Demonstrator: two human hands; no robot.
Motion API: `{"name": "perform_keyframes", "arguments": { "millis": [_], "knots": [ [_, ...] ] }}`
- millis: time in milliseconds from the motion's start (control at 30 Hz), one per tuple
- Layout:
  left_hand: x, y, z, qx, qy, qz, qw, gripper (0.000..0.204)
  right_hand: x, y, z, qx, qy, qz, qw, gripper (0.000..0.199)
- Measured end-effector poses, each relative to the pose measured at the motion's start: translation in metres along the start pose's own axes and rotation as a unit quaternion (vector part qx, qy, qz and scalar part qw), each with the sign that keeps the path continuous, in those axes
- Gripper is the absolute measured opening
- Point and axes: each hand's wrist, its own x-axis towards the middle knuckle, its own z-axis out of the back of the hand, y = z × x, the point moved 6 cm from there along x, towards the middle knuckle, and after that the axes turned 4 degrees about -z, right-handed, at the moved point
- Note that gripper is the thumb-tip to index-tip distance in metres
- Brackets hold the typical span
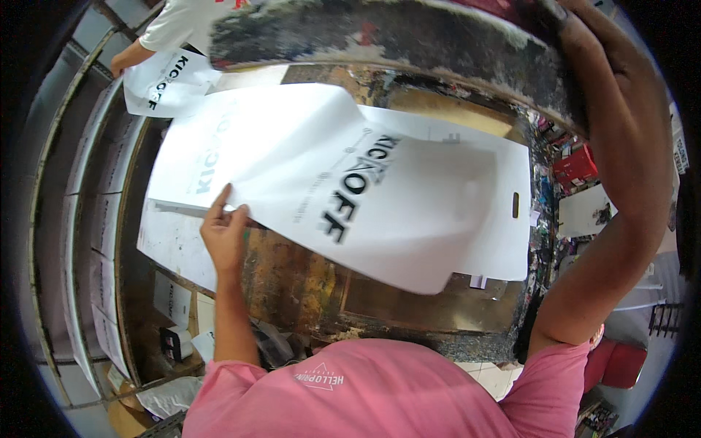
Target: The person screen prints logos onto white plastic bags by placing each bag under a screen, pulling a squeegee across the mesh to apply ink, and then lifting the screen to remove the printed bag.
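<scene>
My left hand (225, 232) pinches the near edge of a large white printed sheet (416, 212) with bold black lettering. The sheet bows upward and stretches across the worktable to the right. Partly under it lies another white piece (504, 164), which has a dark handle slot near its right edge. At the top right, my right hand (580, 25) grips the raised screen-printing frame (394, 40), whose stained side spans the upper view above the sheet. Some of the right fingers are cut off by the picture's edge.
A paint-stained worktable (285, 270) lies beneath the sheets. At the far left, another person's hand (131, 58) holds a white printed bag (166, 82). A rack (69, 219) with printed sheets runs along the left. A red box (575, 166) and red stool (617, 365) stand at right.
</scene>
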Motion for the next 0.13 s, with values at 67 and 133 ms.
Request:
{"name": "perform_keyframes", "arguments": {
  "millis": [67, 133],
  "knots": [
    [0.03, 0.009, 0.037, -0.02, 0.023, -0.028, 0.999, 0.066, 0.001, 0.0, 0.001, -0.006, -0.002, 0.007, 1.0, 0.048],
    [0.065, 0.038, 0.087, 0.064, 0.027, -0.019, 0.997, 0.069, 0.002, 0.007, 0.0, -0.004, -0.008, 0.02, 1.0, 0.05]
  ]
}}
